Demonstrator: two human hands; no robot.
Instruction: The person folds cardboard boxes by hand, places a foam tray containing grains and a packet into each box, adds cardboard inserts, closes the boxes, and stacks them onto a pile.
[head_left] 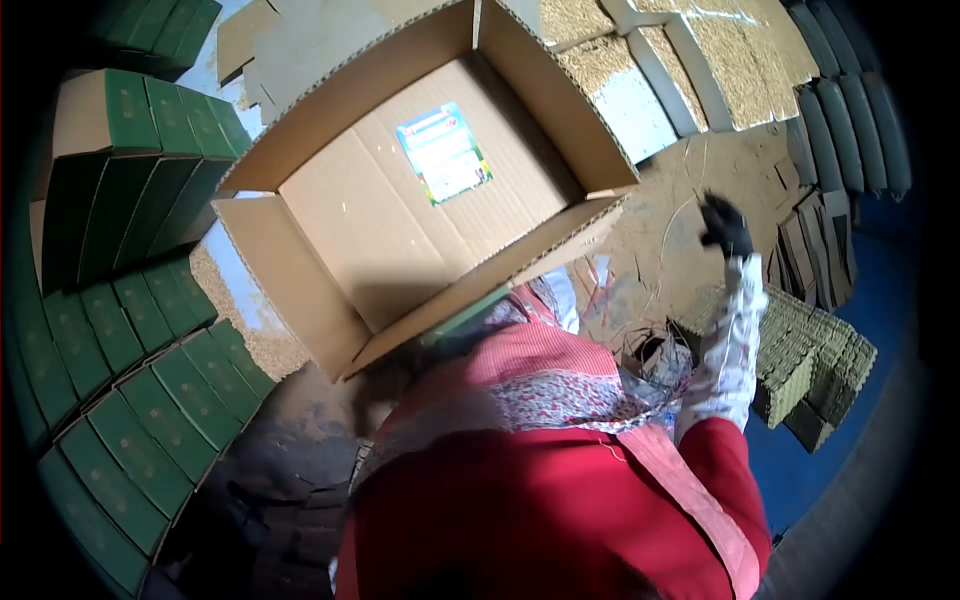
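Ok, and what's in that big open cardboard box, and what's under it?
A colorful printed sheet lies on the bottom of the cardboard box, and a shadow darkens one corner. The box covers whatever is directly beneath it, so I can't tell what that is.

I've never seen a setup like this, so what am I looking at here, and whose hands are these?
There is no machine: a camera on a person's head looks down past their red sleeve. This is its only picture. The right hand, dark as if gloved, is out to the side, holding nothing that shows. The left hand is out of sight, so I can't tell what it holds. In front is an open cardboard box with a colourful printed sheet inside. Green boxes stand in rows at left.
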